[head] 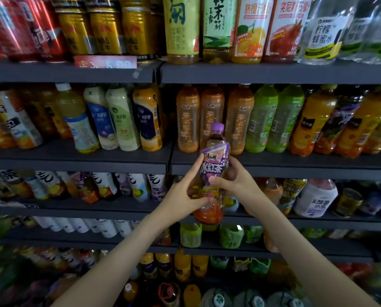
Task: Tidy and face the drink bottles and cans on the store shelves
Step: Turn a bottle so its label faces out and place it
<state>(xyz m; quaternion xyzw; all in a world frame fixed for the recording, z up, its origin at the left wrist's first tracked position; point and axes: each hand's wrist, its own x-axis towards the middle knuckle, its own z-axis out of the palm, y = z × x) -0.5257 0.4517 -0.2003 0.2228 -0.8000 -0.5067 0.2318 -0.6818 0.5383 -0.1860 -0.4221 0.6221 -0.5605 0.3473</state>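
at the centre, the purple-capped plastic bottle of reddish drink carried a purple label reading 冰红茶 in large characters, with 康师傅 small above it. at twelve o'clock the tall green-labelled tea bottle showed 茉莉 in dark script. at one o'clock the clear plastic bottle with a white label read 柠檬蜂蜜水. at four o'clock the squat white bottle read 乳酸菌. the red price tag at eleven o'clock was blurred; only a 6 stood out.
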